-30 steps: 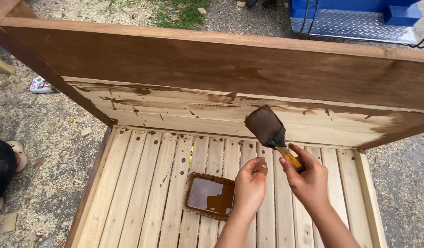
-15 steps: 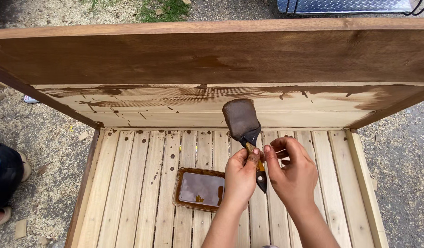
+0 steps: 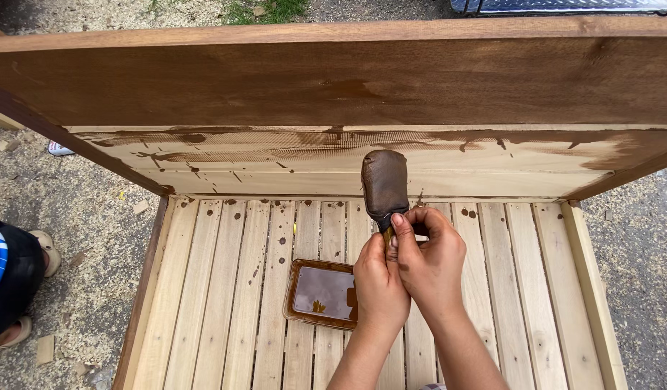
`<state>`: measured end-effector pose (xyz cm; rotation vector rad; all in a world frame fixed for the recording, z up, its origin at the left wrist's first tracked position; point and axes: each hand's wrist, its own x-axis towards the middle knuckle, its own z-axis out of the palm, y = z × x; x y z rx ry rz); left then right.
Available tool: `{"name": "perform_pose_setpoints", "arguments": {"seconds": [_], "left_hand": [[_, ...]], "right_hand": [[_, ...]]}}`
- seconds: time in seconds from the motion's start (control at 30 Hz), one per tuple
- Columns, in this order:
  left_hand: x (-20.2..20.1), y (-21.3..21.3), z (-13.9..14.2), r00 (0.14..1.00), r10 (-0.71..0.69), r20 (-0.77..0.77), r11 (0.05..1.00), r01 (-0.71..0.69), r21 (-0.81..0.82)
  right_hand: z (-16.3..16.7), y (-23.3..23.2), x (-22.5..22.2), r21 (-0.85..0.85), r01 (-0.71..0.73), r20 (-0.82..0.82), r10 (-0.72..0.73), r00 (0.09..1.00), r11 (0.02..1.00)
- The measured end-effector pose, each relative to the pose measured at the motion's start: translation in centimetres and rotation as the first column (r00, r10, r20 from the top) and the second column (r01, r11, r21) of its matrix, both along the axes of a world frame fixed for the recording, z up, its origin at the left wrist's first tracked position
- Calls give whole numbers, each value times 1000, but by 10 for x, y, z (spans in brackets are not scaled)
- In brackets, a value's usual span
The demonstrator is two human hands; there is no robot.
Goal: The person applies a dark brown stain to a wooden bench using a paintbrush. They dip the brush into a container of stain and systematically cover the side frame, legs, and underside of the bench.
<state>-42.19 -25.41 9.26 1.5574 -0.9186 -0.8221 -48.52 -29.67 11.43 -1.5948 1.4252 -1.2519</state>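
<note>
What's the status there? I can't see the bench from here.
Both hands, left hand and right hand, clasped on brush handle, bristles up. Stain tray on slats under left hand. Nothing blocking.

A pale slatted wooden base point(image 3: 232, 303), speckled with dark stain drips, carries a shallow rectangular tray point(image 3: 323, 292) holding what looks like brown stain.

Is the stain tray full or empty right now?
Partly full: the tray on the slats holds a glossy brown pool of stain across its bottom, with reflections.
</note>
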Motion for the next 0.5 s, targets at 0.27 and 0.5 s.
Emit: {"name": "perform_pose_setpoints", "arguments": {"seconds": [0.27, 0.5], "left_hand": [[6, 0, 2, 999, -14, 33, 1000, 15, -23], [11, -2, 5, 992, -34, 125, 999, 39, -37]], "right_hand": [[-11, 4, 8, 61, 9, 283, -26, 959, 998], [-2, -1, 4, 39, -78, 167, 70, 983, 996]]}}
